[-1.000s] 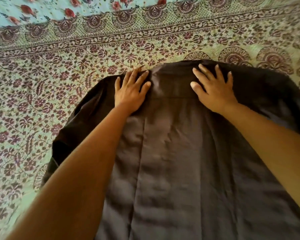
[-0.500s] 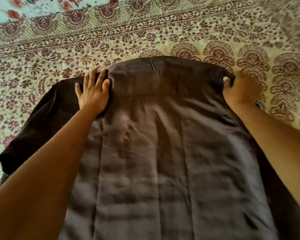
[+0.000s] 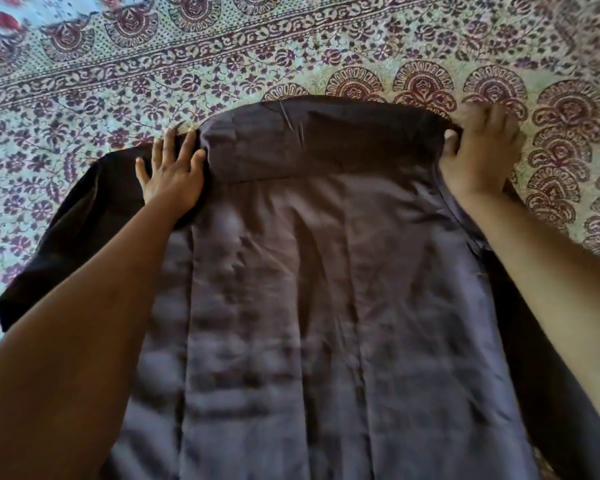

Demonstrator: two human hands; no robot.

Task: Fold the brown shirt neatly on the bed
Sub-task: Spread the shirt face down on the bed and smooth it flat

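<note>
- Folding in the right side, by appearance: shirt (image 3: 326,289) lies spread flat on the bed (image 3: 257,64).
- Left grip (image 3: 172,178): fingers straight, pressed flat on the left shoulder, holding nothing.
- Right grip (image 3: 482,157): curled round the right shoulder edge; best carried inward parallel to the centre pleat, left pressing as anchor.

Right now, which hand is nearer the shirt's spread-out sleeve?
Left. The left hand lies flat on the shoulder where that sleeve begins; the right hand grips the shirt at the opposite shoulder.
</note>
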